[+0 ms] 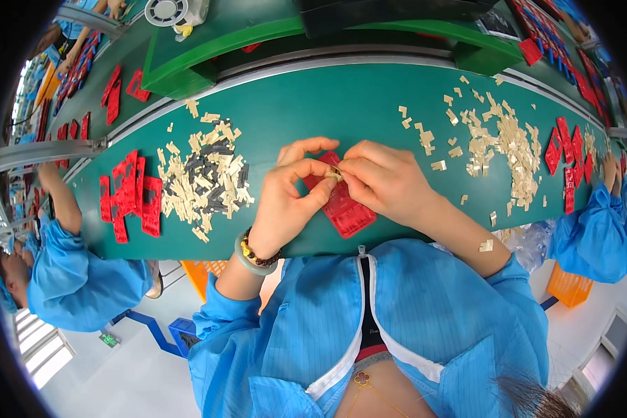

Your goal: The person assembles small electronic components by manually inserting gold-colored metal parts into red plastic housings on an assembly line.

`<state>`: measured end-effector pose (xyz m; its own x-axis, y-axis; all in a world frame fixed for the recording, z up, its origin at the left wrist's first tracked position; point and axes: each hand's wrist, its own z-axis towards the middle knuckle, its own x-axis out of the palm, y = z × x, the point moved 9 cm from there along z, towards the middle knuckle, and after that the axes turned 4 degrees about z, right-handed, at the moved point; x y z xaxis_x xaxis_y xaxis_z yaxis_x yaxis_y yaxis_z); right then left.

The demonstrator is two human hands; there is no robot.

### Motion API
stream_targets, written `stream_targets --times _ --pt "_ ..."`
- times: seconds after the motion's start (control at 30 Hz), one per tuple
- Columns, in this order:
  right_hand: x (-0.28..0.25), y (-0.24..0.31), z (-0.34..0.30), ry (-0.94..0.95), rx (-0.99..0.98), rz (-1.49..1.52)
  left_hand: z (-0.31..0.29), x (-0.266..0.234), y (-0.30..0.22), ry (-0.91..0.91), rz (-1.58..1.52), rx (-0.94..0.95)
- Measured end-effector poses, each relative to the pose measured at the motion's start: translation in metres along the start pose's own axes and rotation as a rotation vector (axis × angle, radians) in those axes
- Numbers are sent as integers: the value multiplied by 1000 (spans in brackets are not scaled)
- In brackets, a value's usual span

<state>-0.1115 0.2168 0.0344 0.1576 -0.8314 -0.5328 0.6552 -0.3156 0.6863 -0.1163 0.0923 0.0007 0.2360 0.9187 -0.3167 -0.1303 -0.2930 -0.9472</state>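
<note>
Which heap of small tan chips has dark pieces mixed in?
The left heap, beside the red frames; the right heap is all tan.

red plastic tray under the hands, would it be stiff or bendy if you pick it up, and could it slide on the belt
The red tray looks like thin moulded plastic with cut-out windows, so probably light and fairly stiff, with some flex. It lies flat on the smooth green belt, so a push would likely slide it. The left hand and right hand pinch a small tan piece above it.

bare green belt [341,104] ahead, beige chip piles [205,177] flanking
</note>
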Motion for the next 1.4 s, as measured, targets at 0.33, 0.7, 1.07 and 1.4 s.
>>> stream_targets --times 0.33,0.7,1.07,1.4 --pt "-67 -67 -42 -59 282 -481 -13 -1 -41 60 267 449" --pt "3 -15 9 358 183 302 -25 11 -61 -185 649 848" --pt "-17 -13 -9 118 164 -184 -10 13 -18 -5 531 252" --pt "-4 -61 -6 -69 320 143 -51 52 3 52 828 325"
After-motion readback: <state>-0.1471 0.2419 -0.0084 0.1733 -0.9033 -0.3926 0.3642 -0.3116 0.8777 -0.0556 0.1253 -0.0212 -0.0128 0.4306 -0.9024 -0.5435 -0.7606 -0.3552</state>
